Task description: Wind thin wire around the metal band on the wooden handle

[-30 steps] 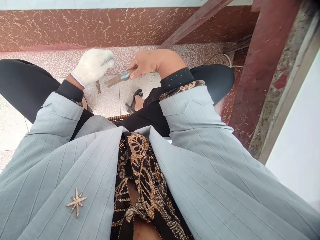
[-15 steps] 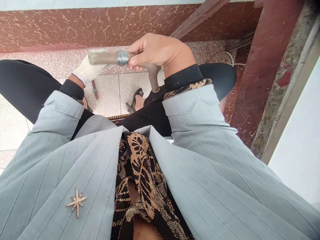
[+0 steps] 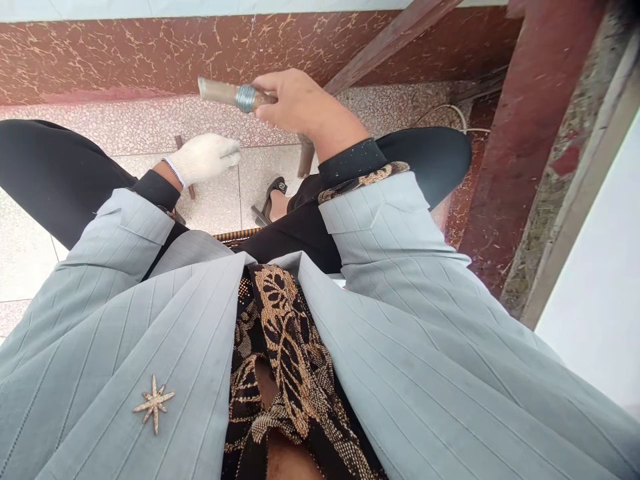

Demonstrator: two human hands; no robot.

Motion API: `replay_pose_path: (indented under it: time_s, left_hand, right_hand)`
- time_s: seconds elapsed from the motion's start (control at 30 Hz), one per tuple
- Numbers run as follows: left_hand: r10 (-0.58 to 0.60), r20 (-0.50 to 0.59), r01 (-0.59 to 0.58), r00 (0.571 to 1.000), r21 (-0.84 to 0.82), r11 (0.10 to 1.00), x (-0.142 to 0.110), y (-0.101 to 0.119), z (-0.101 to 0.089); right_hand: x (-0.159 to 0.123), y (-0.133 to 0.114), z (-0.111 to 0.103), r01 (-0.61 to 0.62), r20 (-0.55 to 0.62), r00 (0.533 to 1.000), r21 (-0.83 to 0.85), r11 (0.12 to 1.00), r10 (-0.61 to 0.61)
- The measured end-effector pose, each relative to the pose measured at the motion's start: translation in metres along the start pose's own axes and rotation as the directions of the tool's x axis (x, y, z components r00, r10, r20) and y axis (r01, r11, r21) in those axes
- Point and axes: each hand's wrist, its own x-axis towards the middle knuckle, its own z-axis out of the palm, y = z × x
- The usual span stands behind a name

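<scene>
My right hand (image 3: 300,103) is closed around a brown handle-like piece (image 3: 217,91) with a coil of silvery wire (image 3: 245,99) wound round it. Its pale, blunt end points left, past my fingers. Below that wrist a brown curved part (image 3: 306,157) hangs down; whether it belongs to the same piece is hidden by the hand. My left hand (image 3: 203,160), in a white knitted glove, is lower and to the left, apart from the piece. Its fingertips are pressed together, and anything between them is too small to see. Behind the glove lies a reddish-brown stick (image 3: 192,193), partly covered.
My knees in black trousers (image 3: 60,173) spread on both sides. A black shoe (image 3: 276,190) rests on the tiled floor (image 3: 215,210). Ahead stands a red-brown patterned wall (image 3: 125,53). A slanting wooden bar (image 3: 390,40) and a thick red post (image 3: 530,133) stand at the right.
The gloved left hand has come away from the blunt end of the wire-wound piece, moving down and right. My right hand has lifted and tilted the piece slightly.
</scene>
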Motion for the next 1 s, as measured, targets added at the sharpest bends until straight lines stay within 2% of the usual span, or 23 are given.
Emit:
replay_pose_path:
  time_s: [0.07, 0.1, 0.17, 0.23, 0.3, 0.4, 0.53, 0.57, 0.63, 0.7, 0.73, 0.8, 0.87, 1.0]
  left_hand:
    - [-0.081, -0.001, 0.081, 0.997, 0.064, 0.995, -0.002, 0.004, -0.005]
    - [-0.135, -0.004, 0.135, 0.991, 0.101, 0.986, -0.003, 0.006, -0.008]
    - [-0.183, 0.004, 0.180, 0.983, 0.147, 0.973, -0.004, 0.011, -0.015]
    - [-0.166, 0.004, 0.164, 0.986, 0.144, 0.976, -0.005, 0.013, -0.020]
    - [-0.116, -0.035, 0.119, 0.993, 0.084, 0.989, -0.006, 0.010, -0.024]
    - [-0.088, -0.100, 0.085, 0.991, -0.037, 0.996, -0.007, 0.003, -0.025]
    - [-0.107, -0.096, 0.091, 0.990, -0.161, 0.983, -0.007, -0.003, -0.023]
    - [-0.116, -0.090, 0.099, 0.989, -0.177, 0.979, -0.006, -0.004, -0.022]
    - [-0.144, -0.100, 0.116, 0.985, -0.243, 0.963, -0.004, -0.005, -0.019]
    - [-0.167, -0.126, 0.111, 0.978, -0.361, 0.926, -0.002, -0.005, -0.015]
    - [-0.168, -0.133, 0.101, 0.977, -0.408, 0.907, -0.002, -0.005, -0.013]
    - [-0.165, -0.143, 0.089, 0.976, -0.426, 0.900, -0.001, -0.004, -0.010]
    - [-0.171, -0.123, 0.118, 0.978, -0.354, 0.928, -0.001, -0.002, -0.009]
    - [-0.187, -0.052, 0.172, 0.981, -0.217, 0.961, 0.002, 0.004, -0.009]
  right_hand:
    - [0.003, 0.003, 0.004, 0.001, 0.149, 0.988, -0.250, 0.968, 0.038]
    - [0.004, 0.004, 0.005, -0.003, 0.248, 0.966, -0.289, 0.957, 0.078]
    - [0.003, 0.005, 0.007, -0.019, 0.445, 0.886, -0.248, 0.969, 0.131]
    - [0.001, 0.004, 0.006, -0.032, 0.588, 0.799, -0.170, 0.985, 0.127]
    - [-0.001, 0.000, 0.004, -0.042, 0.647, 0.758, -0.069, 0.997, 0.077]
    - [-0.003, -0.005, -0.002, -0.071, 0.653, 0.757, 0.027, 0.997, 0.036]
    - [-0.007, -0.006, -0.009, -0.103, 0.654, 0.757, 0.107, 0.989, 0.008]
    - [-0.008, -0.005, -0.011, -0.076, 0.635, 0.772, 0.152, 0.985, -0.038]
    - [-0.010, -0.004, -0.013, 0.026, 0.497, 0.849, 0.299, 0.954, -0.179]
    - [-0.009, -0.003, -0.013, 0.124, 0.207, 0.946, 0.484, 0.866, -0.251]
    - [-0.008, -0.002, -0.012, 0.142, 0.055, 0.976, 0.562, 0.815, -0.209]
    - [-0.003, -0.001, -0.010, 0.123, -0.144, 0.989, 0.662, 0.739, -0.036]
    - [0.001, 0.001, -0.007, 0.086, -0.218, 0.973, 0.660, 0.746, 0.081]
    - [0.004, 0.007, -0.004, 0.070, -0.220, 0.975, 0.484, 0.873, 0.044]
